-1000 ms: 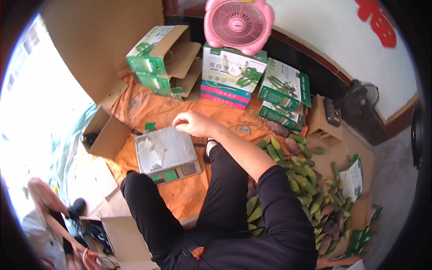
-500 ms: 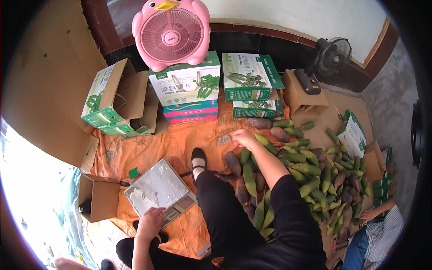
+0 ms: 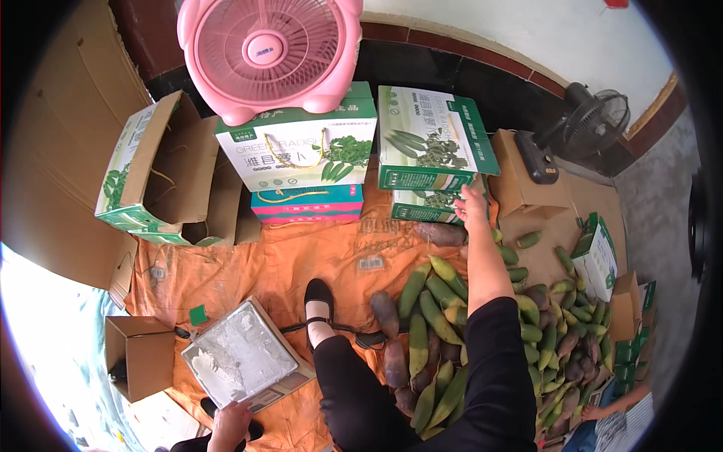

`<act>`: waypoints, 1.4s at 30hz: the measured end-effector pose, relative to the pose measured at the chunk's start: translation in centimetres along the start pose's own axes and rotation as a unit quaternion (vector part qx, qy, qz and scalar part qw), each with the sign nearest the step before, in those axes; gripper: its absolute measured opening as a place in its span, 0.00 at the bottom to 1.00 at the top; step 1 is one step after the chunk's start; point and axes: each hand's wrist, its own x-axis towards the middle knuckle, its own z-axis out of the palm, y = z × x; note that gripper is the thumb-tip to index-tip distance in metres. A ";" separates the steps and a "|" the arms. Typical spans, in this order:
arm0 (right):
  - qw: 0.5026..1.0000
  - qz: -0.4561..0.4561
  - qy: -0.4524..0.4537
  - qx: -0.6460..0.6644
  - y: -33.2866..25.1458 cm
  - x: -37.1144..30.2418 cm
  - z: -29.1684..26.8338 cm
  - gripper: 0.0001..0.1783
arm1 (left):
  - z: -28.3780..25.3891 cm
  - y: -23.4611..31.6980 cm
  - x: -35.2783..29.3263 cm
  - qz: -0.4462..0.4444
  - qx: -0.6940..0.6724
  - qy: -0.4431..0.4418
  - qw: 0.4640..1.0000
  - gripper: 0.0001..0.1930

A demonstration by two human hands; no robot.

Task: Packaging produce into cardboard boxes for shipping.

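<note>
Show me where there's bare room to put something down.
Bare room: the creased orange sheet between the pink-and-teal cardboard box and the rectangular grey scale, left of the black strapped shoe. Crowded: the right side, under heaped long green and brownish vegetables, and the back row of green-and-white cartons.

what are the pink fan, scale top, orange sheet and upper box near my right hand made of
Pink fan: likely moulded plastic, by its glossy rounded shell.
Scale top: probably metal, grey sheen under whitish patches.
Orange sheet: perhaps thin plastic, with slightly shiny wrinkles.
Upper box: apparently smooth printed cardboard, with flat folded panels.
</note>
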 end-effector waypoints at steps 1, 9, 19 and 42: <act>1.000 -0.016 0.015 0.017 -0.7 1.0 0.4 0.27 | 0.0 0.5 0.4 0.004 -0.012 -0.004 1.000 0.13; 0.997 -0.040 0.012 0.060 -2.8 4.1 1.4 0.31 | -1.8 3.0 1.0 -0.011 -0.014 -0.030 0.999 0.12; 0.990 -0.017 0.021 0.141 -2.4 1.7 2.0 0.17 | -1.0 2.0 0.3 0.007 0.002 -0.016 1.000 0.11; 0.770 -0.554 -0.002 -0.316 -7.3 -37.9 -12.5 0.05 | -2.5 0.3 -7.3 0.087 -0.044 0.155 0.983 0.12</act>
